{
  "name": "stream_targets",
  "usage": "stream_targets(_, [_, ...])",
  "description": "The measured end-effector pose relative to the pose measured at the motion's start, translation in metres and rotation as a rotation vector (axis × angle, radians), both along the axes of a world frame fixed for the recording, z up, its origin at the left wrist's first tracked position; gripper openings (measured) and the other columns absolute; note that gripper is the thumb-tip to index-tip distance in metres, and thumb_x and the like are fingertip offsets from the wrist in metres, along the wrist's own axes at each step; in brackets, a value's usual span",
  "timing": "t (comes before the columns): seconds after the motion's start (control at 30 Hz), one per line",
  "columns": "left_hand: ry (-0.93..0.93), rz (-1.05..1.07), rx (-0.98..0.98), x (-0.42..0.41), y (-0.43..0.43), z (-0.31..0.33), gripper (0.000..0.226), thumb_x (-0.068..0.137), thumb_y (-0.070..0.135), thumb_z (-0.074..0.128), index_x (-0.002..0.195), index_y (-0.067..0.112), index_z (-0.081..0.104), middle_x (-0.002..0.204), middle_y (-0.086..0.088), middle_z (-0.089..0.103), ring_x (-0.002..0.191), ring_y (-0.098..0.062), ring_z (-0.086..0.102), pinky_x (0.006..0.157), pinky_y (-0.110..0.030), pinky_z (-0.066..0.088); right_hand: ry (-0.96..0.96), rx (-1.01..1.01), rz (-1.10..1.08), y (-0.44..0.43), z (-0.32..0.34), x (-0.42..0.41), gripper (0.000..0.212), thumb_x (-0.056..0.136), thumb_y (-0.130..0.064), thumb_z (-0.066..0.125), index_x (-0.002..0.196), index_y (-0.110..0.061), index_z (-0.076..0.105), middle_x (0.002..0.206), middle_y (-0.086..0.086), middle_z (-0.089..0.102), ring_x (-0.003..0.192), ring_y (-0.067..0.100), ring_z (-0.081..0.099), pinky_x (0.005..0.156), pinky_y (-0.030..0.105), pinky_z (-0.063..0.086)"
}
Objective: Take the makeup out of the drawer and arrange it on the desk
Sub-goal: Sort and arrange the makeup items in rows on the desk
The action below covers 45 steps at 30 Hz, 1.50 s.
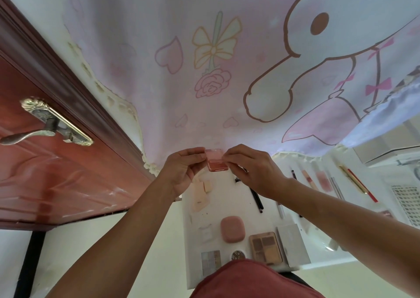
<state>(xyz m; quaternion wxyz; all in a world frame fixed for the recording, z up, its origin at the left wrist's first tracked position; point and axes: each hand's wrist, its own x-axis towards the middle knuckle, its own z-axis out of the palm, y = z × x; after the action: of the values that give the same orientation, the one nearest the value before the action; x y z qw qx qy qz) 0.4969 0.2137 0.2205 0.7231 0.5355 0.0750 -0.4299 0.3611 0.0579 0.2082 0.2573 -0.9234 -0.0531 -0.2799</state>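
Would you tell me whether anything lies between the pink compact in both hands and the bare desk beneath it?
Nothing visible blocks it. The pink compact, pinched by left hand and right hand, hangs over bare desk between beige pads and black pencil.

The compact [214,162] is over the far end of the desk [227,204], pinched between the left hand [181,172] and the right hand [252,172]. On the desk under them, pads [202,194] lie left and a pencil [256,199] right. Nearer, a case [232,228] sits in the middle, a palette [266,247] right of it, and a box [293,245] beside that. At the near edge a second palette [211,262] and a jar [238,255] lie side by side. A door [45,172] stands left of the desk and a cloth [181,82] hangs behind it.
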Motion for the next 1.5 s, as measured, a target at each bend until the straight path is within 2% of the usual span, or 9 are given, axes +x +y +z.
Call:
stream_targets(0.3, [-0.070, -0.061, 0.078, 0.002, -0.006, -0.002, 0.020, 0.079, -0.021, 0.058, 0.090, -0.007, 0.066, 0.082, -0.016, 0.072, 0.074, -0.022, 0.070, 0.071, -0.026, 0.060, 0.010, 0.101, -0.043, -0.008, 0.001, 0.006, 0.018, 0.092, -0.014, 0.062, 0.093, -0.002, 0.075, 0.093, 0.006, 0.071, 0.079, 0.016, 0.067, 0.071, 0.026, 0.056])
stream_targets(0.67, [-0.314, -0.219, 0.271, -0.008, 0.000, -0.035, 0.031, 0.069, -0.022, 0.070, 0.090, 0.001, 0.071, 0.078, -0.010, 0.072, 0.073, -0.019, 0.069, 0.078, -0.030, 0.059, 0.507, 0.709, -0.222, -0.023, 0.003, 0.019, 0.013, 0.086, -0.006, 0.072, 0.096, -0.011, 0.078, 0.080, -0.007, 0.074, 0.073, 0.005, 0.069, 0.074, 0.013, 0.053])
stream_targets(0.77, [-0.344, -0.238, 0.317, -0.013, 0.001, -0.048, 0.032, 0.069, -0.022, 0.070, 0.090, 0.001, 0.071, 0.078, -0.008, 0.072, 0.070, -0.015, 0.068, 0.075, -0.026, 0.059, 0.591, 0.736, -0.235, -0.025, -0.008, 0.022, 0.015, 0.085, -0.002, 0.071, 0.091, -0.014, 0.078, 0.077, -0.004, 0.075, 0.075, 0.014, 0.071, 0.074, 0.020, 0.057])
stream_targets(1.0, [-0.366, -0.300, 0.588, -0.026, 0.022, -0.107, 0.023, 0.079, -0.007, 0.069, 0.101, 0.001, 0.067, 0.083, -0.013, 0.065, 0.072, -0.021, 0.061, 0.074, -0.036, 0.056, 0.745, 0.711, -0.386, -0.030, -0.059, 0.025, 0.016, 0.083, 0.001, 0.069, 0.080, -0.013, 0.078, 0.076, -0.004, 0.074, 0.062, 0.003, 0.063, 0.069, 0.021, 0.054])
stream_targets(1.17, [-0.503, -0.474, 0.877, -0.037, 0.045, -0.146, 0.024, 0.082, 0.007, 0.067, 0.106, 0.011, 0.066, 0.102, -0.009, 0.065, 0.097, -0.028, 0.063, 0.088, -0.038, 0.052, 0.845, 0.563, -0.449, -0.029, -0.109, 0.034, 0.039, 0.079, -0.011, 0.074, 0.059, -0.044, 0.072, 0.066, -0.027, 0.067, 0.086, 0.013, 0.065, 0.100, 0.046, 0.048])
stream_targets(1.23, [-0.567, -0.548, 0.945, -0.040, 0.049, -0.154, 0.032, 0.084, 0.010, 0.065, 0.116, 0.009, 0.063, 0.115, -0.010, 0.061, 0.105, -0.026, 0.060, 0.089, -0.030, 0.047, 0.869, 0.568, -0.465, -0.024, -0.118, 0.042, 0.034, 0.081, -0.013, 0.074, 0.065, -0.043, 0.074, 0.067, -0.021, 0.069, 0.082, 0.008, 0.064, 0.100, 0.030, 0.048])
stream_targets(1.3, [-0.616, -0.629, 0.995, -0.041, 0.050, -0.162, 0.039, 0.086, 0.013, 0.062, 0.125, 0.010, 0.058, 0.123, -0.011, 0.055, 0.112, -0.026, 0.055, 0.089, -0.026, 0.040, 0.898, 0.590, -0.439, -0.020, -0.123, 0.051, 0.016, 0.087, -0.010, 0.070, 0.085, -0.023, 0.078, 0.075, -0.010, 0.067, 0.070, -0.001, 0.056, 0.077, -0.006, 0.035])
stream_targets(1.33, [-0.629, -0.661, 1.013, -0.042, 0.050, -0.165, 0.043, 0.087, 0.015, 0.061, 0.129, 0.010, 0.054, 0.126, -0.012, 0.052, 0.114, -0.027, 0.054, 0.090, -0.027, 0.039, 0.896, 0.563, -0.435, -0.019, -0.122, 0.054, 0.011, 0.088, -0.010, 0.069, 0.090, -0.017, 0.078, 0.080, -0.007, 0.067, 0.068, -0.001, 0.054, 0.067, -0.009, 0.031])
stream_targets(1.5, [-0.651, -0.738, 1.047, -0.041, 0.044, -0.174, 0.049, 0.089, 0.019, 0.059, 0.135, 0.008, 0.046, 0.129, -0.015, 0.044, 0.116, -0.031, 0.051, 0.095, -0.035, 0.044, 0.882, 0.523, -0.432, -0.017, -0.136, 0.068, 0.010, 0.086, -0.010, 0.069, 0.091, -0.012, 0.078, 0.088, -0.003, 0.071, 0.075, 0.010, 0.061, 0.075, 0.025, 0.053])
